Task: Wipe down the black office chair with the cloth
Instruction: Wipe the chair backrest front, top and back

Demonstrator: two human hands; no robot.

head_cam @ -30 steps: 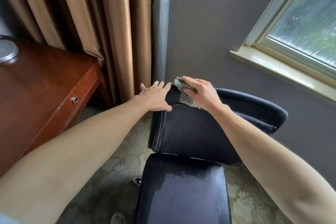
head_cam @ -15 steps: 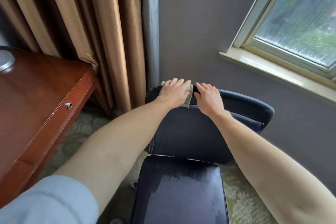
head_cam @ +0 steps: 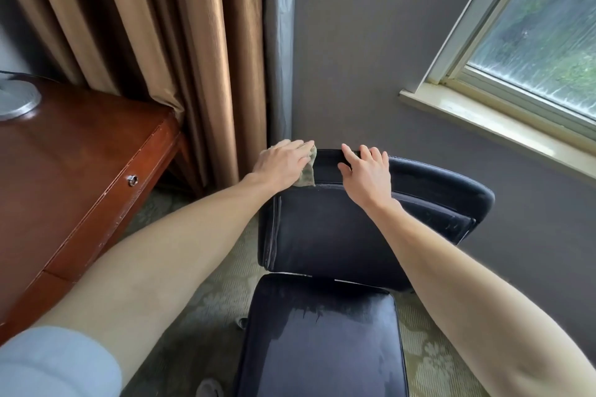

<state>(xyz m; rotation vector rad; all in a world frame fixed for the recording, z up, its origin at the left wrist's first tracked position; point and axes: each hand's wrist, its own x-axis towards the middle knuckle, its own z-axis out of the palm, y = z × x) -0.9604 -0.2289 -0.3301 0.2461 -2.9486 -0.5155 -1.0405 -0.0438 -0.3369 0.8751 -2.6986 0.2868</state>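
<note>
Cloth [head_cam: 308, 173] lies under the left hand [head_cam: 281, 164], pressed by straight fingers onto the black office chair [head_cam: 322, 235] at frame centre. Beside it the right hand [head_cam: 367, 175] rests, fingers spread.

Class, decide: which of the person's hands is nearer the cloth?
Left. The left hand lies on the cloth atop the chair; the right hand rests apart, to its right.

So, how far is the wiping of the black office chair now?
Looks done: the glossy black seat shows wet streaks. In hand: the left hand presses the grey-green cloth on the top left corner of the black backrest; the right hand rests on its top edge. Probably left: the backrest front, which shows no clear streaks.
</note>
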